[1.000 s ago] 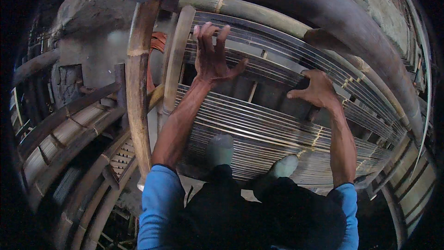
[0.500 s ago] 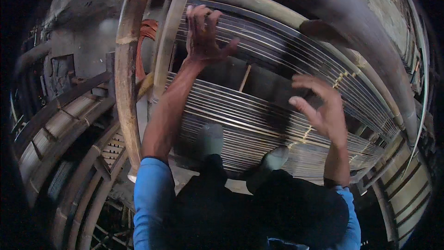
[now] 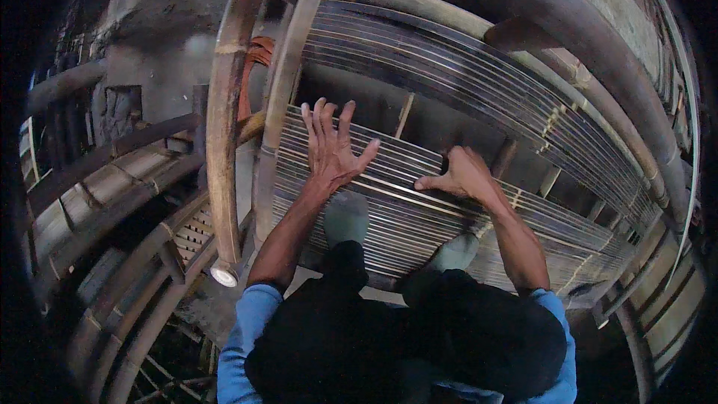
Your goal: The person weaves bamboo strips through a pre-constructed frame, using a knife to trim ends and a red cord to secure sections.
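Observation:
A wall panel of thin horizontal bamboo slats [image 3: 479,97] stands in front of me, tied to upright bamboo poles. My left hand [image 3: 329,146] lies flat on the lower band of slats with its fingers spread. My right hand [image 3: 460,176] presses on the same band further right, fingers curled around a slat edge, thumb pointing left. A gap between the upper and lower bands shows thin upright battens [image 3: 404,116]. Both forearms are bare, with blue sleeves at the elbows.
A thick curved bamboo pole [image 3: 224,127] stands loose at the left of the panel, with a second post [image 3: 280,105] beside it. Orange cord [image 3: 258,52] hangs behind them. My feet [image 3: 348,217] stand below the slats. Bamboo framing [image 3: 97,202] runs along the left.
Both hands have come down from the upper slats to the lower band. The left hand has flattened there, and the right hand has closed onto a slat edge.

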Action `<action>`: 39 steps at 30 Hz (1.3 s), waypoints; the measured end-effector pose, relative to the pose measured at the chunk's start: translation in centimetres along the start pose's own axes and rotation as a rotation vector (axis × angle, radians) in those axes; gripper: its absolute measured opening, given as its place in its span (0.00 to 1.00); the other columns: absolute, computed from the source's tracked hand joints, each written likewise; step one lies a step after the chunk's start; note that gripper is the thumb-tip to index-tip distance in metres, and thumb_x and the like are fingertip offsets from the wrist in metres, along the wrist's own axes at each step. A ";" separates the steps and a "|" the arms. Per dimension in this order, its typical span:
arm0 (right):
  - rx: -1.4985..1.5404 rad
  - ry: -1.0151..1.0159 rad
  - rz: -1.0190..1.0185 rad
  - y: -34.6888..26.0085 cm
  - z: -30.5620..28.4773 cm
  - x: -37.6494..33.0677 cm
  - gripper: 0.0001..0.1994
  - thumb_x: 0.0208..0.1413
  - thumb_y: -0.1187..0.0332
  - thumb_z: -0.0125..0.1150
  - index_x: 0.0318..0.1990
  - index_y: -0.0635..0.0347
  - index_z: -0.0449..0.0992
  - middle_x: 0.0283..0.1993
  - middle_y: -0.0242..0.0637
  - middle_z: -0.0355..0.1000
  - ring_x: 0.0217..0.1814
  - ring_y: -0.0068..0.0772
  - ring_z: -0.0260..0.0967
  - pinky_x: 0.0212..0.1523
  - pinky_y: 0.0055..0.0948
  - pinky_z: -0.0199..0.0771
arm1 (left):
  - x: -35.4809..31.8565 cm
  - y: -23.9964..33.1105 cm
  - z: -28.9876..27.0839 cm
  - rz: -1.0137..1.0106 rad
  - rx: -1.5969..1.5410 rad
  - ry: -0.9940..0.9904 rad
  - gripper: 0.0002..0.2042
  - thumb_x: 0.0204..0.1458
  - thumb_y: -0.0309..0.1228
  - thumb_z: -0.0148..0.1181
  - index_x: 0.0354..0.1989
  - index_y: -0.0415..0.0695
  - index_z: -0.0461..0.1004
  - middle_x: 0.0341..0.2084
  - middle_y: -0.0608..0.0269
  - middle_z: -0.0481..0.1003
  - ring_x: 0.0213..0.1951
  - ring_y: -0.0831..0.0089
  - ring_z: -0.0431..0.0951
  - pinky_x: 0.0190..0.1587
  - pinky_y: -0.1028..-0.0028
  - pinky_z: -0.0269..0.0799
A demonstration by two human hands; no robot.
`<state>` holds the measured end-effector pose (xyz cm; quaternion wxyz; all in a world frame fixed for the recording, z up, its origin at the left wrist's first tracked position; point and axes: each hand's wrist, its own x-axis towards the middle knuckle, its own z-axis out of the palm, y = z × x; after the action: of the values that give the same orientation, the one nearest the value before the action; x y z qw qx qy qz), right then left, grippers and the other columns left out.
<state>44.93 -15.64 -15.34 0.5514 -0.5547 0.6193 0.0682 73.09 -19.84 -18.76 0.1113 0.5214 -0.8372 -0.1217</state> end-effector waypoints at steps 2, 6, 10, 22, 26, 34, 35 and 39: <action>-0.066 0.025 -0.005 -0.3 -0.9 -0.8 0.44 0.33 0.33 0.76 0.44 0.71 0.81 0.40 0.60 0.79 0.46 0.56 0.79 0.50 0.47 0.77 | 1.1 -0.1 0.2 -0.009 -0.021 0.012 0.43 0.46 0.56 0.66 0.66 0.43 0.60 0.55 0.41 0.58 0.65 0.39 0.53 0.70 0.33 0.35; -0.090 0.203 0.011 -0.4 -2.4 -1.6 0.40 0.35 0.42 0.79 0.46 0.73 0.81 0.36 0.58 0.80 0.43 0.54 0.80 0.47 0.45 0.76 | 5.0 -0.7 1.1 0.126 -0.113 0.122 0.46 0.43 0.60 0.66 0.67 0.44 0.60 0.55 0.41 0.58 0.66 0.40 0.53 0.71 0.34 0.34; -0.072 0.197 0.023 -1.9 -5.5 -1.8 0.37 0.40 0.46 0.78 0.49 0.70 0.80 0.41 0.58 0.80 0.47 0.54 0.80 0.51 0.45 0.76 | 7.4 -1.0 1.5 0.134 -0.142 0.150 0.47 0.40 0.61 0.67 0.66 0.46 0.61 0.54 0.42 0.60 0.66 0.44 0.54 0.73 0.36 0.33; 0.075 0.432 -0.196 1.3 2.7 -6.5 0.26 0.54 0.46 0.68 0.47 0.61 0.78 0.47 0.47 0.78 0.50 0.50 0.77 0.50 0.42 0.76 | 1.6 -3.9 -2.3 0.092 -0.047 0.245 0.29 0.42 0.39 0.74 0.52 0.38 0.74 0.45 0.47 0.75 0.53 0.47 0.73 0.67 0.46 0.58; 0.035 0.214 -0.103 2.0 8.2 -4.5 0.36 0.50 0.34 0.63 0.46 0.64 0.77 0.37 0.57 0.76 0.43 0.61 0.76 0.44 0.51 0.76 | -2.2 -3.3 -1.8 0.193 0.122 0.225 0.19 0.50 0.36 0.69 0.47 0.39 0.76 0.42 0.50 0.76 0.51 0.43 0.74 0.62 0.47 0.65; -0.070 0.372 -0.205 2.7 9.7 -4.3 0.39 0.43 0.30 0.65 0.34 0.68 0.79 0.33 0.57 0.77 0.38 0.60 0.77 0.40 0.50 0.77 | -5.6 -3.4 0.5 -0.121 0.118 0.106 0.28 0.62 0.48 0.56 0.61 0.39 0.67 0.54 0.46 0.62 0.57 0.48 0.64 0.58 0.49 0.61; -0.063 0.334 -0.199 3.4 9.6 -4.7 0.40 0.42 0.29 0.65 0.35 0.69 0.79 0.35 0.58 0.77 0.40 0.61 0.77 0.41 0.50 0.76 | -5.5 -3.0 0.8 -0.060 0.151 0.140 0.28 0.62 0.49 0.56 0.62 0.39 0.67 0.53 0.46 0.62 0.57 0.48 0.63 0.58 0.49 0.60; -0.035 0.368 -0.210 2.8 9.0 -6.0 0.40 0.43 0.30 0.65 0.35 0.69 0.79 0.36 0.58 0.77 0.41 0.61 0.76 0.43 0.51 0.76 | -4.8 -3.3 0.8 0.047 0.150 0.205 0.29 0.62 0.51 0.54 0.63 0.40 0.66 0.55 0.45 0.62 0.58 0.47 0.62 0.61 0.47 0.58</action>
<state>46.92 -4.68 -15.70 0.4233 -0.6289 0.6470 -0.0816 77.70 -16.88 -20.80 0.1599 0.5182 -0.8402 -0.0021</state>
